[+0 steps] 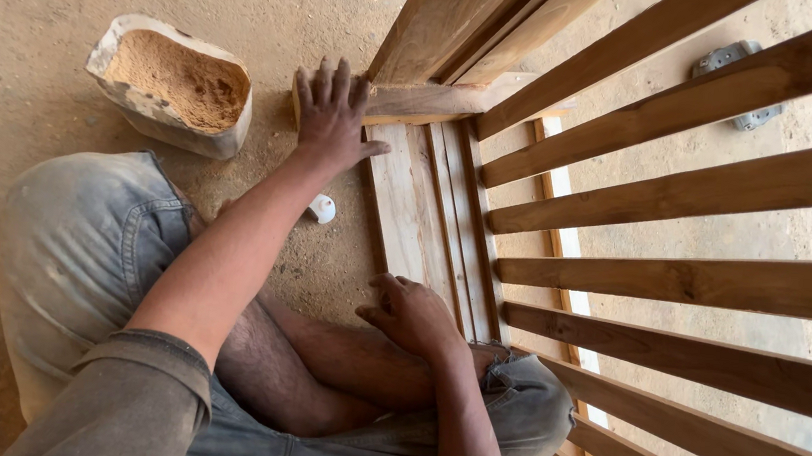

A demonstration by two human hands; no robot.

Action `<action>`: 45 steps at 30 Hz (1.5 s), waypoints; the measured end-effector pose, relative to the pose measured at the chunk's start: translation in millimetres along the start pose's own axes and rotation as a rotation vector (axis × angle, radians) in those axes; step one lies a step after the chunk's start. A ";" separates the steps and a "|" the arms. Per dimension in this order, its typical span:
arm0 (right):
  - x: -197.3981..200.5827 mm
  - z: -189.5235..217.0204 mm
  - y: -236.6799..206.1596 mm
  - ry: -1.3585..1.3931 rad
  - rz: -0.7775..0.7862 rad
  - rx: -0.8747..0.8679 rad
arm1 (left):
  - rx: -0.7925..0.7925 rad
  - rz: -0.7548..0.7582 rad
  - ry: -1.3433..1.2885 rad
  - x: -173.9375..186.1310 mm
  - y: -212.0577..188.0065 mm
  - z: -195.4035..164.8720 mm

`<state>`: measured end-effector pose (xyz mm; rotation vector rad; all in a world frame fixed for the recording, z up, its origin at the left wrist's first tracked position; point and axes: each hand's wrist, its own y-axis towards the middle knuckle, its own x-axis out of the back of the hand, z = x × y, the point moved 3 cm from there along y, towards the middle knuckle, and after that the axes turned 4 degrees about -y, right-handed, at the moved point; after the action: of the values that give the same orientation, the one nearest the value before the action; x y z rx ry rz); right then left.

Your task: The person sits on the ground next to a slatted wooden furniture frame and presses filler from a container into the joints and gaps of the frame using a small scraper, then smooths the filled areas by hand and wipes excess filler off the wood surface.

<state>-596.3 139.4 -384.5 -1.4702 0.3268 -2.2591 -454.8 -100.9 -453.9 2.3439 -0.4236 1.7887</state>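
The left hand is laid flat, fingers spread, on the corner joint of the slatted wooden frame; the right hand rests loosely curled on its bottom rail, nothing held. The sawdust bag stands just beside. Filling appears incomplete; extent cannot be judged

Sack of sawdust on ground, left of slatted wooden frame. Left hand between sack and frame, on frame's corner. Small cap just below. Right hand on frame's plank.

Matt bare-wood slatted frame; rough sawdust-filled sack.
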 end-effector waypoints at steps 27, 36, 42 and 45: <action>8.4 5.8 2.1 -0.004 0.072 0.015 | -0.290 -0.110 0.267 -36.9 45.2 34.0; 7.8 -2.6 -1.8 0.007 -0.017 0.012 | -0.179 0.055 -0.282 -33.0 42.2 51.0; 8.1 -2.0 -2.4 0.003 -0.006 -0.011 | -0.167 0.097 -0.082 -34.4 40.0 40.3; 6.7 0.0 -0.4 0.002 0.033 -0.038 | -0.219 0.084 -0.044 -30.9 34.1 39.7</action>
<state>-598.8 136.6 -378.9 -1.4711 0.3937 -2.2402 -436.8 -141.2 -495.8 2.2473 -0.6964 1.6344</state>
